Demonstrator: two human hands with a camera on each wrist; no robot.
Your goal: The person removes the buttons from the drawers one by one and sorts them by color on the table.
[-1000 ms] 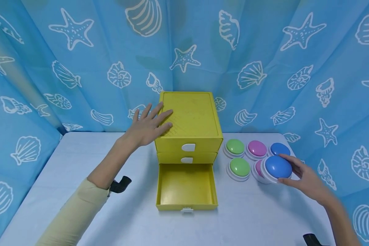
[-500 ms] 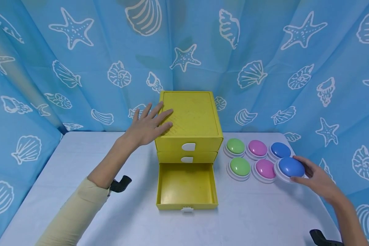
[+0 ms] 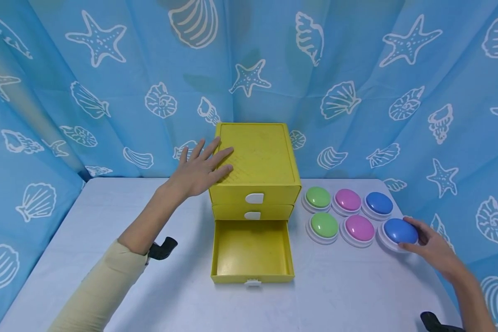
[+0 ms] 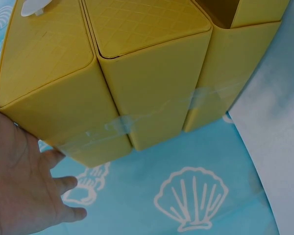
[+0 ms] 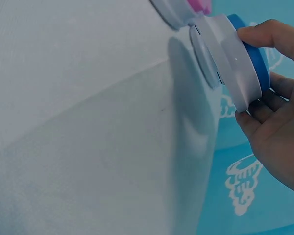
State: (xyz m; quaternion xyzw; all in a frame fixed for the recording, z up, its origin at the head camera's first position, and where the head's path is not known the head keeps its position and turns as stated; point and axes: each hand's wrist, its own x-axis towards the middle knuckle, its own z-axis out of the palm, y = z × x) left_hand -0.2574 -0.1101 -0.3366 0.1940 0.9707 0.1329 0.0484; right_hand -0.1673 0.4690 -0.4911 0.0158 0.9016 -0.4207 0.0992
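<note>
In the head view a yellow drawer unit point(image 3: 257, 154) stands at the back middle. My left hand point(image 3: 196, 174) rests with spread fingers on the left edge of its top. The lowest drawer point(image 3: 253, 249) is pulled out and holds nothing; the upper two are closed. At the right my right hand point(image 3: 433, 249) grips a blue push button point(image 3: 400, 230) on a white base, thumb on the near side, fingers behind. In the right wrist view the button's white base point(image 5: 230, 58) is tilted close over the table.
Several more dome buttons stand in two rows: green ones point(image 3: 317, 197) point(image 3: 324, 225), pink ones point(image 3: 347, 200) point(image 3: 359, 228) and a blue one point(image 3: 379, 203). A blue shell-print curtain point(image 3: 249, 46) hangs behind the white table point(image 3: 149, 295).
My right hand has carried the blue button right and down, from over the front pink button to the spot beside it. The left hand has stayed on the drawer unit.
</note>
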